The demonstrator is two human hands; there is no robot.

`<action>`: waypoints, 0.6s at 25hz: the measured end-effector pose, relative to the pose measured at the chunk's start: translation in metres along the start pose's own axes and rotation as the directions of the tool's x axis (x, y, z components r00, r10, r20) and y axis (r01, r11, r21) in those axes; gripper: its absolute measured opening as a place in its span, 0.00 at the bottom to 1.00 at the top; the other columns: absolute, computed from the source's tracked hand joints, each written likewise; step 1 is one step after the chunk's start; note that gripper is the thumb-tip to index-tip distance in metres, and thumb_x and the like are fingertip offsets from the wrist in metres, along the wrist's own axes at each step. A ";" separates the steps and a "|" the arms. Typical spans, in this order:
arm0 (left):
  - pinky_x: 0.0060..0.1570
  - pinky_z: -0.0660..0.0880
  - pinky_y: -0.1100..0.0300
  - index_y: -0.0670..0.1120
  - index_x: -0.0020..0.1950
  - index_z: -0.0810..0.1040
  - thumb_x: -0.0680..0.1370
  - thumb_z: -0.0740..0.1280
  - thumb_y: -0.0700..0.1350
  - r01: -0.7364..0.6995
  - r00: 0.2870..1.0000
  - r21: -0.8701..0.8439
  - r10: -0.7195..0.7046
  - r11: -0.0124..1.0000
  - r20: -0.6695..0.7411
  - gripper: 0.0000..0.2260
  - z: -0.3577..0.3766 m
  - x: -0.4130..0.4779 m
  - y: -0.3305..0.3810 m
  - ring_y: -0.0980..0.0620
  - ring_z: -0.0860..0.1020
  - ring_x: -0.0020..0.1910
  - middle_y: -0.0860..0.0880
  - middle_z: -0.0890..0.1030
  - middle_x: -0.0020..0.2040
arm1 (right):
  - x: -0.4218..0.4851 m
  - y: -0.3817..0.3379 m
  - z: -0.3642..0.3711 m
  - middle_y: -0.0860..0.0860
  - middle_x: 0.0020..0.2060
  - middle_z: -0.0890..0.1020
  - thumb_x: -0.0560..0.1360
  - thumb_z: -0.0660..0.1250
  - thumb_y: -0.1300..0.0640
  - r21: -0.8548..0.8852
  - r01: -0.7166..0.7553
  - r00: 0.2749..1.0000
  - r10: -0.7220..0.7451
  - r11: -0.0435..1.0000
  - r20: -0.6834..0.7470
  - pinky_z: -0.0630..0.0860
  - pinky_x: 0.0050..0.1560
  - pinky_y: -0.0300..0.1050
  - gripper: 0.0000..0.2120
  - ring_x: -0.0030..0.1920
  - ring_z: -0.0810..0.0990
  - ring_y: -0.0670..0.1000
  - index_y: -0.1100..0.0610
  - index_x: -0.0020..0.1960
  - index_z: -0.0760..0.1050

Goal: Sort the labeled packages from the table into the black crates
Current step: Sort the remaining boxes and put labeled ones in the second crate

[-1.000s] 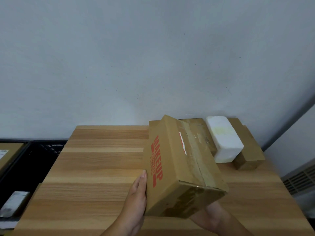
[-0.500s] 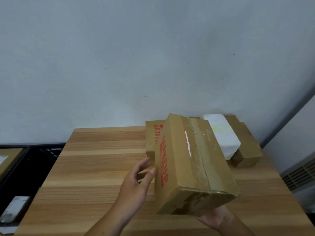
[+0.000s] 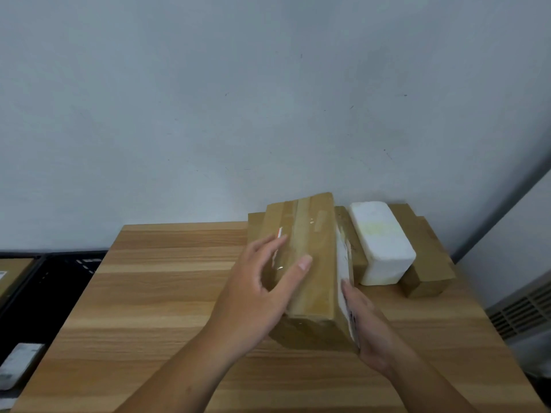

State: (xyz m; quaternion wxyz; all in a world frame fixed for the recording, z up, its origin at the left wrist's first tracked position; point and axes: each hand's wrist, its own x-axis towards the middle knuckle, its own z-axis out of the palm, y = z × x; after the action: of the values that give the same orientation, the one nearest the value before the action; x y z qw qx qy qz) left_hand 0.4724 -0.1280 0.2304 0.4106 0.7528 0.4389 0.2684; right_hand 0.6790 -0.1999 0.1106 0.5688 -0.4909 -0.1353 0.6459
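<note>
Nearest the camera, both hands are on the cardboard box point(image 3: 316, 263). The left hand point(image 3: 262, 290) lies spread over its taped top with fingers and thumb nearly straight, pressing rather than clasping. The right hand point(image 3: 368, 332) lies flat along the right face, where a white label point(image 3: 343, 263) shows, its fingers straight against the card. The box sits over the right half of the tabletop point(image 3: 155, 293); whether its near end touches the wood or hangs just above it I cannot tell. A second ago the red-printed side faced left and the left hand was at that side, then off it; the box has since been rolled so the tape faces up and the label comes into sight. The step in hand looks like reading that label to choose a destination. The next move probably calls for a firmer two-handed hold and a carry leftward to the black crate point(image 3: 59, 281), where a small white parcel point(image 3: 18, 360) already lies. Farther back, touching the box's right side, stands a white foam package point(image 3: 380, 242), with a brown box point(image 3: 429, 263) just beyond it against the wall.
</note>
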 end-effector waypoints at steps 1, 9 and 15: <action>0.67 0.67 0.58 0.72 0.72 0.66 0.66 0.57 0.84 0.031 0.999 0.012 -0.032 0.999 0.013 0.37 0.003 0.001 -0.004 0.72 0.63 0.70 0.76 0.62 0.70 | -0.002 -0.005 0.000 0.56 0.60 0.85 0.67 0.79 0.38 -0.053 0.022 0.999 -0.023 0.998 -0.029 0.82 0.57 0.59 0.35 0.60 0.84 0.59 0.50 0.69 0.74; 0.59 0.80 0.53 0.72 0.67 0.73 0.62 0.69 0.76 0.220 0.971 -0.336 -0.237 0.916 -0.009 0.33 0.007 0.002 -0.046 0.58 0.78 0.65 0.63 0.76 0.67 | -0.024 -0.031 0.013 0.41 0.52 0.87 0.55 0.81 0.31 -0.435 0.172 0.967 -0.235 0.884 -0.095 0.83 0.56 0.50 0.37 0.52 0.87 0.45 0.44 0.60 0.80; 0.57 0.76 0.52 0.66 0.66 0.79 0.68 0.68 0.68 0.284 0.949 -0.542 -0.312 0.791 0.042 0.26 0.002 0.003 -0.073 0.55 0.82 0.62 0.58 0.84 0.63 | -0.032 -0.041 0.024 0.37 0.52 0.86 0.68 0.76 0.35 -0.564 0.224 0.958 -0.285 0.795 -0.021 0.83 0.51 0.46 0.19 0.51 0.86 0.41 0.36 0.57 0.79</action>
State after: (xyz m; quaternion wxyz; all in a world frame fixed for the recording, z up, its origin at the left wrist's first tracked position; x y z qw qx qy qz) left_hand 0.4435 -0.1055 0.1671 0.6325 0.5202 0.4682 0.3319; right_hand 0.6807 -0.2051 0.1680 0.4894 -0.6453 -0.3519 0.4693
